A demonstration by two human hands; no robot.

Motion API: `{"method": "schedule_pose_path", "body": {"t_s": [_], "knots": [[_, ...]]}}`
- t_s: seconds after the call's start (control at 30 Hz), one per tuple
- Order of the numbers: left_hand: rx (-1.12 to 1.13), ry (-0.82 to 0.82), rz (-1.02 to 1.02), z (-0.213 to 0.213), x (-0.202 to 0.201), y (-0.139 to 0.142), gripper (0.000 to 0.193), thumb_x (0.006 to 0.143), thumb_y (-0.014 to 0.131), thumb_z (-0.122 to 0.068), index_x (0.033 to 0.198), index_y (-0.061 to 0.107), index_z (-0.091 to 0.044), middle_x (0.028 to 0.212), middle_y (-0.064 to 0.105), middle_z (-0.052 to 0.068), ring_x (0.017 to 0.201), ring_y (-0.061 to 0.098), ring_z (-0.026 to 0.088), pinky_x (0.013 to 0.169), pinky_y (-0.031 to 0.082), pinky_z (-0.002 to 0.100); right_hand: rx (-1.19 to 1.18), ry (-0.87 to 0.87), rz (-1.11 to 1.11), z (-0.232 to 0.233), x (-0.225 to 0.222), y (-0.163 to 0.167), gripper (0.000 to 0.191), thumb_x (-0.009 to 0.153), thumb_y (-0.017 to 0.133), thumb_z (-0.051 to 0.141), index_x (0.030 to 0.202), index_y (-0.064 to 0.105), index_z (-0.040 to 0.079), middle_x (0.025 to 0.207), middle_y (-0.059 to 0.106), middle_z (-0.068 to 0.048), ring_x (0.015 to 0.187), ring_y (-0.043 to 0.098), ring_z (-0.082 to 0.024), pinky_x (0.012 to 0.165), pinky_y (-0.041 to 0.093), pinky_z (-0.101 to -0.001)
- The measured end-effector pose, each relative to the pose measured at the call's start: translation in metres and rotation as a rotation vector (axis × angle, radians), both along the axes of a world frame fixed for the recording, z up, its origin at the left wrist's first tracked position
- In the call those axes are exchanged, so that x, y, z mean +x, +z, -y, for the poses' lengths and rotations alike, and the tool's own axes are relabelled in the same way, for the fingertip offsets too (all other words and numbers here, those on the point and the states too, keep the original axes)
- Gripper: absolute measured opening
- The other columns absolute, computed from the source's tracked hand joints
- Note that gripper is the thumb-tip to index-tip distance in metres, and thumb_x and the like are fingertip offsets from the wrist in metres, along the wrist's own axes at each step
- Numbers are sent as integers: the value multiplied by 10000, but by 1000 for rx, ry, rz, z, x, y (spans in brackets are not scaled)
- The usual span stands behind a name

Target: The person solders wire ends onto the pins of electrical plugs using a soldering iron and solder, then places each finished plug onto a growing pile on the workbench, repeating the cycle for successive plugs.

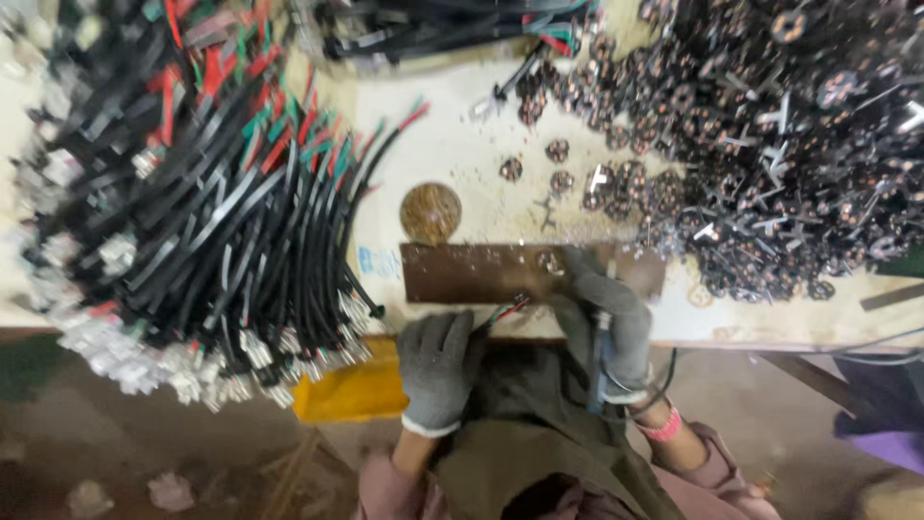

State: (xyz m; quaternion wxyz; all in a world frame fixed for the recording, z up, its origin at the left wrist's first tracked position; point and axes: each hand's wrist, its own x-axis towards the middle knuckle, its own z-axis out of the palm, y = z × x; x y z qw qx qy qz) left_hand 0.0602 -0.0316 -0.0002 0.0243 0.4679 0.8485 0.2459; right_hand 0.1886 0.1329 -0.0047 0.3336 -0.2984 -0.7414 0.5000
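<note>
Both my hands wear grey knit gloves. My left hand (438,366) sits at the table's near edge, fingers closed around a thin wire lead with red and green ends (508,310). My right hand (606,323) grips a pen-shaped tool with a cord (599,366), its tip pointing at a small round copper-wound coil (550,260) lying on a dark brown board (462,273). The image is blurred, so the exact contact between tool tip and coil is unclear.
A big bundle of black cables with red and green ends and metal connectors (202,221) fills the left. A heap of copper coils (760,144) covers the right. A round brown disc (430,213) lies behind the board. A yellow object (351,390) hangs below the table edge.
</note>
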Motion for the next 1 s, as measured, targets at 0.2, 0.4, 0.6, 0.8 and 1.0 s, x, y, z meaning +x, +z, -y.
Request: {"method": "schedule_pose_path", "body": {"t_s": [0.2, 0.4, 0.6, 0.8, 1.0], "knots": [[-247, -242, 90, -27, -57, 111, 398, 880, 664, -188, 1266, 681, -97, 969, 639, 78, 891, 613, 293, 795, 485, 443, 196, -159, 282, 4, 10, 0, 284, 1001, 662, 6, 1264, 555, 3, 1237, 595, -181, 1076, 608, -312, 949, 506, -396], [-69, -378, -421, -109, -83, 189, 299, 959, 589, -185, 1242, 623, -95, 1185, 646, 112, 1023, 642, 281, 849, 518, 419, -161, -148, 154, 13, 9, 1, 260, 1016, 692, 99, 1241, 565, 71, 1257, 663, -94, 930, 586, -197, 847, 487, -320], [-678, 312, -855, -20, -99, 85, 125, 1020, 585, -158, 1121, 649, -122, 1064, 608, 67, 947, 602, 224, 805, 488, 353, 197, -91, 191, 12, 5, -4, 255, 1074, 684, 36, 1304, 574, 24, 1243, 636, -114, 1095, 617, -232, 987, 501, -339], [-731, 376, -486, 25, -149, 36, 52, 938, 614, -199, 974, 617, -162, 973, 597, 46, 943, 602, 258, 807, 482, 437, -52, -111, 185, 9, 8, -13, 257, 1010, 731, 53, 1226, 597, 18, 1074, 643, -94, 702, 632, -135, 661, 505, -268], [-428, 349, -596, 14, -154, 87, 174, 977, 640, -259, 1050, 648, -101, 1051, 640, 101, 1021, 615, 281, 889, 476, 453, 144, -144, 208, 8, 9, -16, 268, 1003, 750, 49, 1218, 601, -9, 1061, 632, -131, 744, 642, -150, 690, 523, -289]]}}
